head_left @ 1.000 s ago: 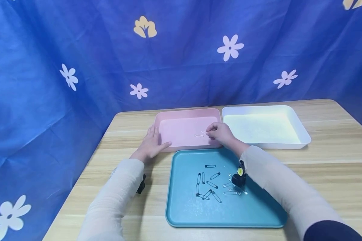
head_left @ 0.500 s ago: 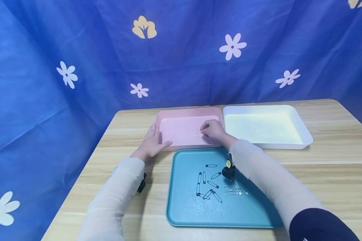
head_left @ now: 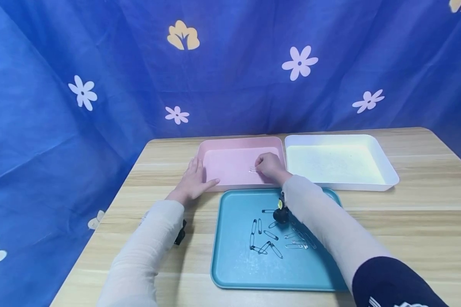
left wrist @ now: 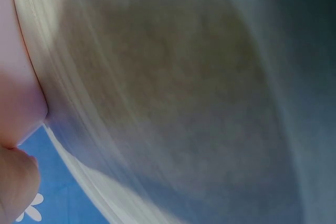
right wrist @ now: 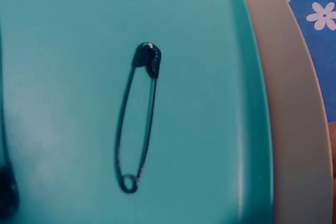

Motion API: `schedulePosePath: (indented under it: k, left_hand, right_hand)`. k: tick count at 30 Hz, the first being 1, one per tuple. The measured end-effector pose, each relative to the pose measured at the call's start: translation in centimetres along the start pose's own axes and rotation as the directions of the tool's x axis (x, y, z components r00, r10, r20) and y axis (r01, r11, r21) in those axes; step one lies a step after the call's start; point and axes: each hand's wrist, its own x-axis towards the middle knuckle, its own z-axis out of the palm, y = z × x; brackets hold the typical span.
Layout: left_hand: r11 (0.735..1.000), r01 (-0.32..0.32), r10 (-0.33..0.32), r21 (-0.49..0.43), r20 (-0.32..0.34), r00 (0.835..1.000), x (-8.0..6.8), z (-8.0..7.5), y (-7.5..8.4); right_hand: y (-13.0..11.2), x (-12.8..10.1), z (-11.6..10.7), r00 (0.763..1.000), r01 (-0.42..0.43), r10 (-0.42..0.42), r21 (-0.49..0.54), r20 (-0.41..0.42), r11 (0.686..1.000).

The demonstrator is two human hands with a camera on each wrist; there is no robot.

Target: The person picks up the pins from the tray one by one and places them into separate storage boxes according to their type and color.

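Observation:
In the head view my left hand (head_left: 193, 181) rests with straight fingers along the left wall of the pink tray (head_left: 226, 160), its thumb over the front rim. My right hand (head_left: 270, 165) is inside that tray's right half, thumb and fingertips pinching at silver safety pins (head_left: 252, 171), partly hidden by the fingers. In front, the teal tray (head_left: 261, 275) bears several black safety pins (head_left: 270, 235) at its middle and several silver ones to their right, partly under the right forearm. The right wrist view shows one black safety pin (right wrist: 146, 60) up close.
A white tray (head_left: 382, 186) stands right of the pink one at the back of the wooden table (head_left: 418, 230). Behind the table hangs a blue flowered curtain (head_left: 230, 68). Over the teal tray hangs the black wrist camera (head_left: 281, 215) of the right arm.
My right hand has moved a little left inside the pink tray, to the silver safety pins, and its forearm has swung left over the teal tray. My left hand has stayed in place.

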Motion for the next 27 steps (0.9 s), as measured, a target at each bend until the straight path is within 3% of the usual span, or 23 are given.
schedulePosePath:
  k: [7, 14, 27]
  left_hand:
    - [1.0, 0.003, -0.003, 0.009, -0.005, 1.0, -0.06, 0.24, 0.01]
    - [1.0, 0.0, 0.0, 0.013, -0.003, 1.0, -0.17, 0.24, 0.2]
    - [1.0, 0.002, -0.002, 0.012, -0.021, 1.0, -0.28, 0.7, 0.12]
  right_hand:
    - [0.38, 0.41, 0.44, 1.0, -0.006, 0.004, -0.073, -0.023, 0.997]
    - [0.55, 0.38, 0.71, 0.999, -0.034, 0.033, -0.046, -0.012, 0.998]
    - [0.83, -0.2, 0.48, 1.0, 0.011, -0.011, -0.014, -0.021, 1.0]
